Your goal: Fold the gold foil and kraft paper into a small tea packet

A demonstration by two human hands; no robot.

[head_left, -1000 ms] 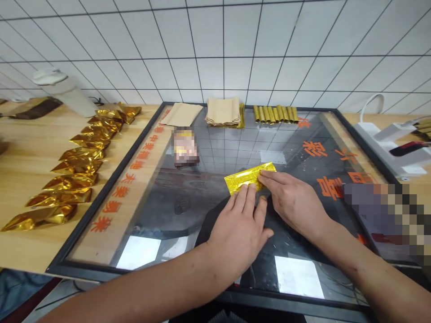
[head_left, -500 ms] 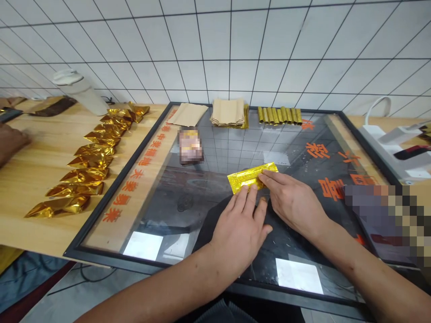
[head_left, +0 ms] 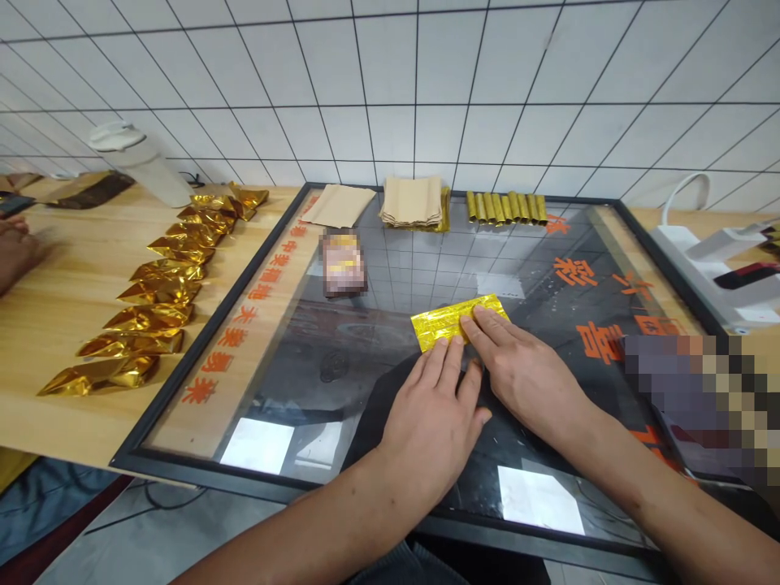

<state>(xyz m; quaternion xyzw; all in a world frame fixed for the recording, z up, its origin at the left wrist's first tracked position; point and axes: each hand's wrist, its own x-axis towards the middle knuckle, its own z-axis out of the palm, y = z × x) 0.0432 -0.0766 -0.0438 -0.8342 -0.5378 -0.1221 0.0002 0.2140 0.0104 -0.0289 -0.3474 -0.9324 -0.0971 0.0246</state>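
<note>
A yellow-gold foil sheet (head_left: 435,320) lies flat and slightly tilted on the glass-topped panel, its surface creased. My left hand (head_left: 430,406) rests at the sheet's near edge, fingertips touching it and fingers stretched apart. Across the right part of the sheet lie the outstretched fingers of my right hand (head_left: 524,357), pressing it down from above. Neither hand grips anything. My fingers cover part of the sheet's near edge and right side.
Along the panel's back edge are brown paper pieces (head_left: 340,205), a paper stack (head_left: 412,199) and several rolled gold tubes (head_left: 505,208). A blurred pack (head_left: 344,264) lies closer. Twisted gold foil packets (head_left: 149,317), a white bottle (head_left: 143,166) and another person's hand (head_left: 18,256) are left; a power strip (head_left: 700,268) is right.
My right hand has shifted slightly, its fingers now lying flatter on the foil sheet. The sheet looks flatter along its middle. My left hand stays nearly where it was.
</note>
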